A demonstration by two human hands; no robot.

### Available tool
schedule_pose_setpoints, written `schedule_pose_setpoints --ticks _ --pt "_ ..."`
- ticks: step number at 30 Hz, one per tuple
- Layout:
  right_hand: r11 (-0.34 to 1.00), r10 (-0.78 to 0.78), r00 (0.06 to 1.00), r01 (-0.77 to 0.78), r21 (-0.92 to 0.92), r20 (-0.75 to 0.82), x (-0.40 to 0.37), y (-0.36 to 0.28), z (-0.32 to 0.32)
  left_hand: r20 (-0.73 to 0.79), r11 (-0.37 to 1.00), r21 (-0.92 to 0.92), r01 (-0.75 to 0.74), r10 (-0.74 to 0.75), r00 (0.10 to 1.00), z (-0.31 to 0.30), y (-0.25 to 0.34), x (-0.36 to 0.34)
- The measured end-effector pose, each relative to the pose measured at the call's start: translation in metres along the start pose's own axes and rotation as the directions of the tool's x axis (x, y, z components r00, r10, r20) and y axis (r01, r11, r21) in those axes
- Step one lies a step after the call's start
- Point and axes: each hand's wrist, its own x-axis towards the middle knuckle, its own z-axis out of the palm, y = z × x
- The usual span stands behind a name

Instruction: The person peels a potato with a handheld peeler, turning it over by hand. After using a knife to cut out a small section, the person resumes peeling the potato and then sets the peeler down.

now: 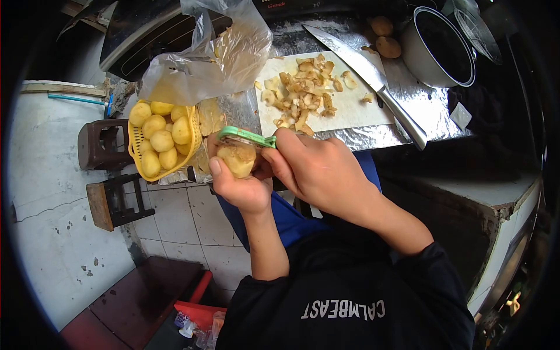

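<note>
A partly peeled potato (pixel 237 160) is held in my left hand (pixel 245 189), whose fingers wrap around it from below. My right hand (pixel 318 169) grips the handle end of a green peeler (pixel 245 136), and the peeler's head lies over the top of the potato. Beyond my hands, a white cutting board (pixel 356 111) carries a pile of brown peelings (pixel 306 90). A large knife (pixel 367 73) rests across the board's right side, its handle toward me. Left of my hands, a yellow basket (pixel 134 143) holds several peeled potatoes (pixel 161 140).
A clear plastic bag (pixel 233 58) stands behind the basket. Two unpeeled potatoes (pixel 388 47) lie near a metal pot (pixel 420 52) at the back right, beside a glass lid (pixel 478 32). Dark stools (pixel 102 144) stand at the left, and a red bin (pixel 201 312) is below.
</note>
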Motion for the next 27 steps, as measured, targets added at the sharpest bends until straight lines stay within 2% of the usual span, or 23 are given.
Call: schedule_pose_setpoints --ticks 1,3,4,5,6,7,8,9,11,12,13,15,16,17,19,20,22,23,25,27 --pt "1.0 0.02 1.0 -0.02 0.004 0.012 0.004 0.001 -0.003 0.0 1.0 0.001 0.003 -0.003 1.0 0.009 0.0 0.0" --pt "0.999 0.044 0.999 -0.044 0.007 0.024 0.003 0.002 -0.004 -0.254 0.996 0.017 -0.087 0.089 0.963 0.039 0.003 0.0" --pt "1.0 0.005 1.0 -0.005 -0.011 -0.009 0.002 0.004 -0.003 -0.279 0.998 -0.041 -0.044 0.031 0.96 0.04 0.006 0.0" --pt "0.999 -0.033 0.999 0.032 -0.029 -0.043 0.001 0.005 -0.002 -0.277 0.998 -0.041 -0.047 0.034 0.96 0.028 0.004 0.0" --pt "0.999 -0.032 0.998 0.031 -0.027 -0.046 0.0 0.005 -0.001 -0.056 0.992 -0.128 0.001 -0.008 0.998 0.007 -0.001 0.0" --pt "1.0 -0.017 0.999 0.016 -0.024 -0.046 -0.001 0.007 -0.001 0.169 0.977 -0.204 0.064 -0.03 0.985 0.007 0.005 0.003" --pt "1.0 0.001 0.999 -0.002 -0.022 -0.048 0.0 0.008 -0.001 -0.005 0.996 -0.057 0.074 -0.075 0.997 0.016 0.005 0.0" --pt "1.0 0.009 0.999 -0.01 -0.02 -0.047 0.0 0.009 -0.002 -0.003 0.995 -0.054 0.083 -0.083 0.997 0.025 0.004 -0.002" --pt "1.0 0.0 1.0 0.0 -0.005 -0.018 0.007 0.012 -0.006 -0.072 1.0 -0.02 0.003 -0.004 0.997 0.039 0.003 -0.001" --pt "1.0 0.003 1.0 -0.003 -0.005 -0.019 0.006 0.013 -0.008 0.182 0.996 0.018 0.083 -0.085 0.98 0.028 0.011 -0.001" --pt "0.999 0.014 1.0 -0.014 0.032 -0.001 0.006 0.014 -0.01 0.18 0.996 0.019 0.083 -0.085 0.98 0.024 0.012 0.001" --pt "0.998 0.013 1.0 -0.014 0.067 0.017 0.008 0.017 -0.008 0.287 0.992 0.082 0.091 -0.111 0.951 0.02 0.009 0.008" --pt "0.99 0.056 0.998 -0.053 0.129 -0.024 0.008 0.02 -0.005 0.135 0.996 0.036 0.081 -0.086 0.987 0.04 0.007 0.006" --pt "0.978 0.101 0.993 -0.087 0.191 -0.064 0.01 0.023 -0.004 0.136 0.996 0.032 0.081 -0.085 0.987 0.037 0.003 0.009" --pt "0.962 0.153 0.983 -0.126 0.244 -0.097 0.019 0.031 -0.008 0.266 0.982 -0.012 0.19 -0.18 0.947 0.02 -0.01 0.016" --pt "0.94 0.24 0.968 -0.214 0.264 -0.069 0.024 0.036 -0.011 0.345 0.973 -0.127 0.192 -0.138 0.929 0.017 -0.016 0.021" --pt "0.899 0.358 0.934 -0.343 0.274 -0.004 0.032 0.046 -0.014 0.307 0.978 -0.077 0.194 -0.162 0.938 0.015 -0.021 0.027" --pt "0.9 0.355 0.935 -0.341 0.271 -0.005 0.032 0.045 -0.014 0.266 0.979 -0.027 0.203 -0.188 0.945 0.015 -0.022 0.029" --pt "0.887 0.319 0.945 -0.326 0.329 0.074 0.033 0.042 -0.014 0.279 0.98 -0.015 0.196 -0.185 0.943 0.019 -0.022 0.031" --pt "0.9 0.28 0.956 -0.291 0.324 0.083 0.031 0.049 -0.007 0.162 0.975 0.079 0.208 -0.218 0.962 0.03 -0.019 0.028"
